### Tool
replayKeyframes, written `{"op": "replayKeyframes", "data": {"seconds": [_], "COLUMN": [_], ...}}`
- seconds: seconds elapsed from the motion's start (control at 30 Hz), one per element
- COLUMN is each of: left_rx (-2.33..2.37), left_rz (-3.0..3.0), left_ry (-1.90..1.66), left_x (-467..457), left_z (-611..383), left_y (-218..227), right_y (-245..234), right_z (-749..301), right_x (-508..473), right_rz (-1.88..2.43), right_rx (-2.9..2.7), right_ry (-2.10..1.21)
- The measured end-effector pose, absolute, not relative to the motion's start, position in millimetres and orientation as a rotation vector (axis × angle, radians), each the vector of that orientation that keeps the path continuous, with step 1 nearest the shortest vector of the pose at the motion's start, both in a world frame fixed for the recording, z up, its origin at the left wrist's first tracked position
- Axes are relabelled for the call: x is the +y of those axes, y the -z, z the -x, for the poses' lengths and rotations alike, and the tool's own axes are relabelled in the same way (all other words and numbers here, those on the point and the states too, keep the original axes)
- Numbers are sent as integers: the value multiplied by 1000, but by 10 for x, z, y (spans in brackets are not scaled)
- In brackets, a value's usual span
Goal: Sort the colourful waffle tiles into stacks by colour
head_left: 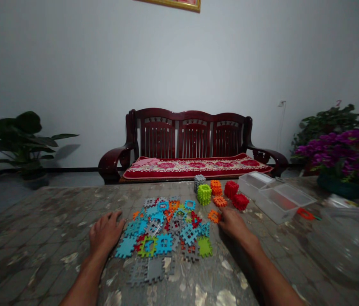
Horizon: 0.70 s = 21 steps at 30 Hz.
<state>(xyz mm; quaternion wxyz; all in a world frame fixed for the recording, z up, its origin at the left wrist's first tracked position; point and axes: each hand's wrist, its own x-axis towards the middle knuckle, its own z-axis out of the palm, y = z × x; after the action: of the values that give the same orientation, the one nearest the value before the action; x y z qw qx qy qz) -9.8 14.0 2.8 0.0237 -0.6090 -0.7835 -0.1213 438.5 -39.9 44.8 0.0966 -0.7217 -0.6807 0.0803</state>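
Observation:
My right hand (234,222) is closed at the right edge of a small orange notched tile (213,216), fingers pinched together on it. My left hand (106,231) lies on the table left of a spread of interlocking plastic tiles, its fingers apart and nothing in them. That spread holds a blue tile (164,243), a green tile (204,246), a grey tile (155,269) and many others, some overlapping. Behind my right hand stand stacks of tiles sorted by colour: grey (199,182), green (204,194), orange (216,187) and two red, one of them here (240,202). A low orange stack (220,201) is nearest my fingertips.
An open clear plastic box (278,199) lies right of the stacks, with an orange-red item (306,213) beside it. Clear plastic containers (348,246) and purple flowers in a pot (351,159) stand at the right. A wooden bench (192,136) is beyond the table (55,238).

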Motion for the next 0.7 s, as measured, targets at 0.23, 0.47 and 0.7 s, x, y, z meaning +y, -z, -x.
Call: {"op": "replayKeyframes", "data": {"seconds": [0.23, 0.47, 0.7], "left_rx": [-2434, -2428, -2367], "left_rz": [1897, 1868, 1901], "left_ry": [411, 396, 381], "left_x": [144, 141, 126], "left_z": [101, 81, 34], "left_y": [-40, -38, -44], "right_y": [-491, -536, -548], "right_z": [-4347, -4235, -4078], "right_x": [-437, -473, -510], "right_rz": [2159, 2180, 2223], "right_rx": [-2011, -1961, -1928], "right_ry": [-217, -233, -122]}}
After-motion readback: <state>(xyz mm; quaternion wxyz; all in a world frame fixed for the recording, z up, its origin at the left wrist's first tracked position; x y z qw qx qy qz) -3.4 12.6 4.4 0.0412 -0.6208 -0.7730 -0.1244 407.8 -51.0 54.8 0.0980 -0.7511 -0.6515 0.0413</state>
